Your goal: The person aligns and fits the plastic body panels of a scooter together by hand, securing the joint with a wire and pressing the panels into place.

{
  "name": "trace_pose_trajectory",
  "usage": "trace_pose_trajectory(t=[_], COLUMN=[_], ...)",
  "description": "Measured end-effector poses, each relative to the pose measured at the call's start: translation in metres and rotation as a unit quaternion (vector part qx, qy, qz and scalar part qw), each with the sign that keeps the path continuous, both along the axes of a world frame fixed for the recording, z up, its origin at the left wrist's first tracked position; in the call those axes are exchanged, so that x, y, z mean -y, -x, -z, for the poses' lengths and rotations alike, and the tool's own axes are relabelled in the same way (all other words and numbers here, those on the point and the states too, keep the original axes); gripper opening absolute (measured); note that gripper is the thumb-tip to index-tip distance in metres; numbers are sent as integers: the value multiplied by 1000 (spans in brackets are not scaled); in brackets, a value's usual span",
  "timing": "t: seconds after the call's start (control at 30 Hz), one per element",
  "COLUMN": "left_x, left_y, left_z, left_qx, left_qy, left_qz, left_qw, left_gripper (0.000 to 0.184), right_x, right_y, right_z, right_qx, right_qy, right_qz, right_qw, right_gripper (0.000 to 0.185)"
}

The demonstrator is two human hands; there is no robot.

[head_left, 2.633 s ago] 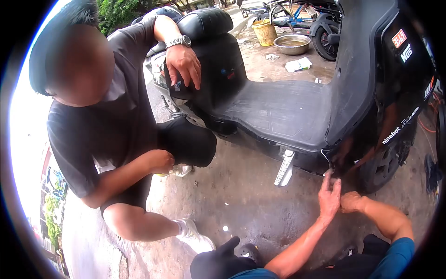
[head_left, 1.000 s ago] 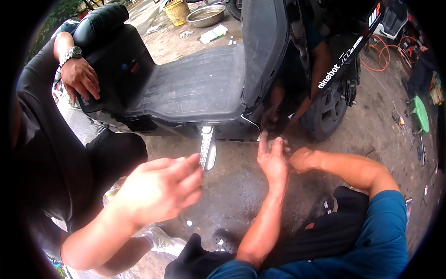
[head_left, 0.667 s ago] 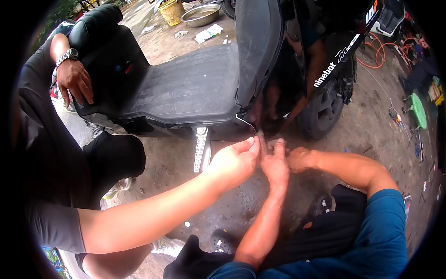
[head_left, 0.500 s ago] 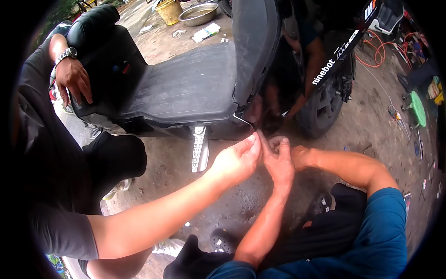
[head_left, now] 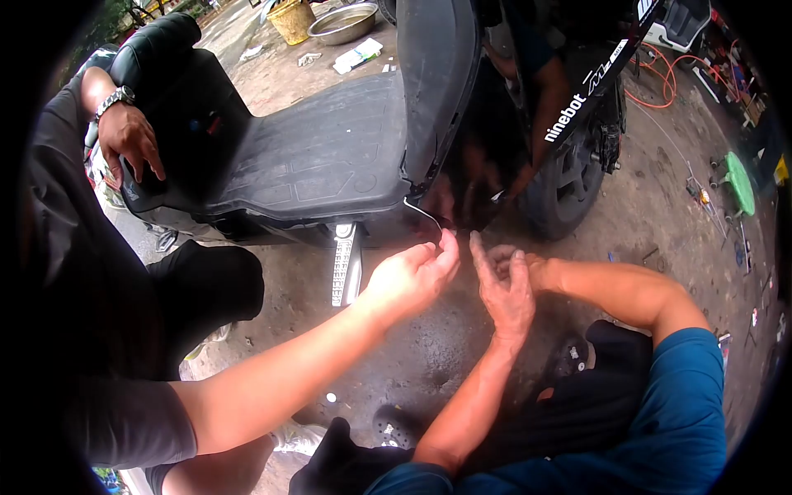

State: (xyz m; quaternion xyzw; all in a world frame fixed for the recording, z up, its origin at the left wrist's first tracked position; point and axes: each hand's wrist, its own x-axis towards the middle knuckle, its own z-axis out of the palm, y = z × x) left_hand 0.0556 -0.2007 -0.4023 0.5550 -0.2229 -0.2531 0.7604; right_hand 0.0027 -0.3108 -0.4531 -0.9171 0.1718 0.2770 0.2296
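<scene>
My left hand (head_left: 506, 290) is raised below the scooter's glossy black front panel (head_left: 462, 181), index finger stretched up and the other fingers loosely bent. Nothing shows in it. Just behind it is my right hand (head_left: 539, 274), its fingers mostly hidden by the left. Another person's hand (head_left: 412, 276) reaches in from the left, its fingertips at the lower end of a thin pale wire (head_left: 425, 212). The wire comes out at the front corner of the scooter's footboard (head_left: 322, 157). A small gap separates that hand from my left hand.
A silver foot peg (head_left: 342, 264) sticks out below the footboard. The front wheel (head_left: 565, 194) stands to the right. The other person's watch-wearing hand (head_left: 130, 140) rests by the seat. An orange hose (head_left: 660, 91), green stool (head_left: 740, 183), basin (head_left: 342, 25) and bucket (head_left: 293, 21) lie around.
My left hand has drawn away to the right from the other person's fingertips, which it was touching or nearly touching before. The whole view has shifted slightly.
</scene>
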Motion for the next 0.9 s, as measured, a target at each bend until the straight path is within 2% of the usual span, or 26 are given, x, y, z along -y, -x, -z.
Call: trace_pose_trajectory(t=[0.13, 0.37, 0.47, 0.57, 0.67, 0.9], left_x=[-1, 0, -1, -1, 0, 2], left_y=[-3, -3, -4, -8, -11, -19], left_z=[-6, 0, -1, 0, 5, 8], left_qx=[27, 18, 26, 37, 36, 22], left_qy=[-38, -5, 3, 0, 6, 24], left_qz=[-13, -20, -27, -29, -34, -43], left_qw=[999, 1000, 999, 999, 999, 999], left_gripper=[71, 71, 71, 72, 73, 70], right_x=[1, -2, 5, 5, 2, 4], right_y=[3, 2, -9, -10, -9, -9], right_z=[-3, -9, -9, -8, -6, -4], right_qx=[4, 10, -101, -95, -63, -108], right_qy=[0, 5, 8, 1, 17, 56], right_qz=[3, 16, -74, -80, -50, -77], right_qw=[1000, 1000, 992, 992, 997, 990], right_gripper=[38, 39, 43, 42, 39, 31])
